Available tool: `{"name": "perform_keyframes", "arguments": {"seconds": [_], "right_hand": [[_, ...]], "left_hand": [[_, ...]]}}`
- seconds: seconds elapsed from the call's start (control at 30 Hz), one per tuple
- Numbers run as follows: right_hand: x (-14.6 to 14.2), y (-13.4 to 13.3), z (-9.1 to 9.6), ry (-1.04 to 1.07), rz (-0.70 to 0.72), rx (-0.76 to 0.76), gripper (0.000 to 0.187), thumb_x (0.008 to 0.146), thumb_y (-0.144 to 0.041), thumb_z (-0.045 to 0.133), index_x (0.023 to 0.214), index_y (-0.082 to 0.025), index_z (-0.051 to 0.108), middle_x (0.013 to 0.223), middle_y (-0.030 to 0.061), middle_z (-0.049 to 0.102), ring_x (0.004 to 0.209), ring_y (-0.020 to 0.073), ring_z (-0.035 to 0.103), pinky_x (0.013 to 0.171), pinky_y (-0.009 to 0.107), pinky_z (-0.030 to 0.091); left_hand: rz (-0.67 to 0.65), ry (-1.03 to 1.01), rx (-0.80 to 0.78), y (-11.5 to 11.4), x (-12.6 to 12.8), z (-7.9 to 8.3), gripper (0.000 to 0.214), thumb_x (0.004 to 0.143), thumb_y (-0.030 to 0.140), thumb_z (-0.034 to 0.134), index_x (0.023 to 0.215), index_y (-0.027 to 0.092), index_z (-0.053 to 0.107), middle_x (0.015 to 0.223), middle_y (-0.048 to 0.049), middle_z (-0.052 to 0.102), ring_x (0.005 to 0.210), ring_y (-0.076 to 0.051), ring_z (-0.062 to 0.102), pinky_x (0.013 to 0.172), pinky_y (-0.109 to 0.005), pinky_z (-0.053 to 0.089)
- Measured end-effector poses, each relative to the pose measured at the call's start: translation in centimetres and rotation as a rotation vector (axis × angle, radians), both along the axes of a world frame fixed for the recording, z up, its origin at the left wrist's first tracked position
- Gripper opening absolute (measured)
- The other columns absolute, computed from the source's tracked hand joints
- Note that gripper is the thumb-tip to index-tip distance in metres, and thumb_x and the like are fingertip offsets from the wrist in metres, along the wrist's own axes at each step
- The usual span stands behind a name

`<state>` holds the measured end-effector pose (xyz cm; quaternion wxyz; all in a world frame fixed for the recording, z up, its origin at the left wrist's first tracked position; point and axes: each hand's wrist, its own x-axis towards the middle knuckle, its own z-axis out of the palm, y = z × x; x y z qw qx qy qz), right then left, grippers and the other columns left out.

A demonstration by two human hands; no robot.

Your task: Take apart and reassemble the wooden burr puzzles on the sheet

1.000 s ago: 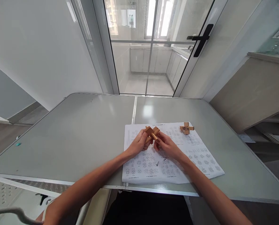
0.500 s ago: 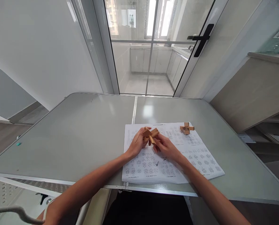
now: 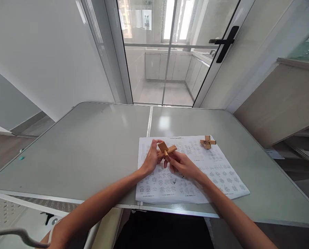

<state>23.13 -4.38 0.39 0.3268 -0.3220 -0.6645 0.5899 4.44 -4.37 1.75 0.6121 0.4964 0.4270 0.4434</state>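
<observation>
Both hands hold a small wooden cross-shaped puzzle (image 3: 166,150) just above a printed sheet of diagrams (image 3: 196,173). My left hand (image 3: 150,159) grips its left side, thumb and fingers closed on the wood. From the right and below, my right hand (image 3: 181,164) pinches the puzzle's lower piece. A second wooden cross puzzle (image 3: 207,142) lies on the sheet's far right corner, beyond my right hand.
The sheet lies on a grey folding table (image 3: 92,145) with a centre seam. A small teal object (image 3: 20,158) sits near the table's left edge. Glass sliding doors (image 3: 170,52) stand behind, and a shelf unit (image 3: 286,100) is to the right.
The puzzle has turned in my hands and sits slightly lower; my left thumb has shifted up over its top. The second puzzle has not moved.
</observation>
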Motion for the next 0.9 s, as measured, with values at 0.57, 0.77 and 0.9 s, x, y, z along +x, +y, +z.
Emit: {"name": "perform_keyframes", "arguments": {"seconds": [0.57, 0.77, 0.9], "right_hand": [[3.5, 3.4, -0.7, 0.593, -0.498, -0.357, 0.034, 0.089, -0.049, 0.08, 0.087, -0.024, 0.057, 0.078, -0.0039, 0.055, 0.049, 0.0075, 0.035, 0.042, 0.025, 0.038], [5.0, 4.6, -1.6, 0.762, -0.559, -0.407, 0.036, 0.081, -0.041, 0.088, 0.091, -0.023, 0.058, 0.071, -0.0079, 0.047, 0.047, 0.0052, 0.031, 0.04, 0.019, 0.039], [4.7, 4.3, -1.1, 0.758, -0.579, -0.457, 0.036, 0.078, -0.04, 0.091, 0.091, -0.022, 0.062, 0.07, -0.0082, 0.047, 0.047, 0.0041, 0.033, 0.04, 0.017, 0.038]], "left_hand": [[-0.019, -0.024, 0.052, 0.4, 0.0, 0.0, 0.048, 0.103, 0.07, 0.033, 0.12, 0.026, 0.045, 0.055, 0.012, 0.031, 0.046, -0.01, 0.017, 0.045, -0.019, 0.02], [-0.004, -0.006, 0.049, 0.5, 0.1, 0.1, 0.048, 0.102, 0.07, 0.037, 0.117, 0.026, 0.046, 0.056, 0.0113, 0.034, 0.046, -0.01, 0.02, 0.045, -0.019, 0.021], [-0.009, 0.017, 0.053, 0.5, 0.1, 0.2, 0.048, 0.103, 0.07, 0.036, 0.118, 0.025, 0.046, 0.057, 0.011, 0.035, 0.047, -0.01, 0.021, 0.046, -0.02, 0.022]]}}
